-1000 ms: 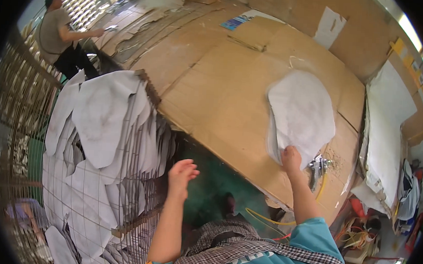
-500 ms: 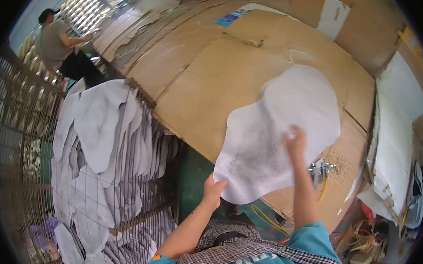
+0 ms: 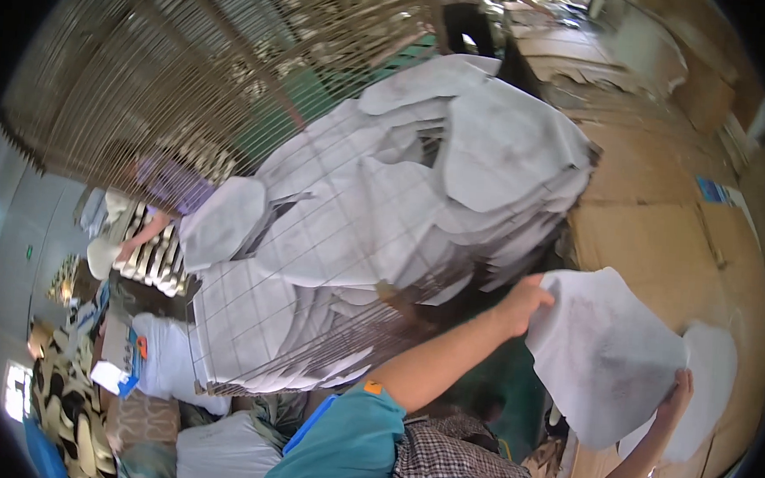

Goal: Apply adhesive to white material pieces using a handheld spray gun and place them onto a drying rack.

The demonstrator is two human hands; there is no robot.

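Note:
A limp white sheet [image 3: 607, 362] with curved edges and a dark smudge across its middle hangs between my hands. My left hand [image 3: 525, 307] is closed on its upper left corner, thumb on top. On the right edge my right hand [image 3: 678, 395] is also closed, pinching it. Behind that hand a blurred white curved piece [image 3: 712, 369] lies over the cardboard; I cannot tell if it is part of the same sheet. To the left, many similar white sheets [image 3: 511, 142] lie overlapping on a wire rack [image 3: 388, 296].
A cardboard-covered table [image 3: 637, 228] stretches along the right. Wire grids [image 3: 174, 60] rise at the upper left. One person [image 3: 470, 21] stands at the far end; another in purple [image 3: 171, 182] holds a pale piece behind the rack. Stuffed bags [image 3: 225, 457] sit at the lower left.
My view has swung left toward the rack. The sheet has come up off the table, and my right hand has gone from over its surface to gripping its edge.

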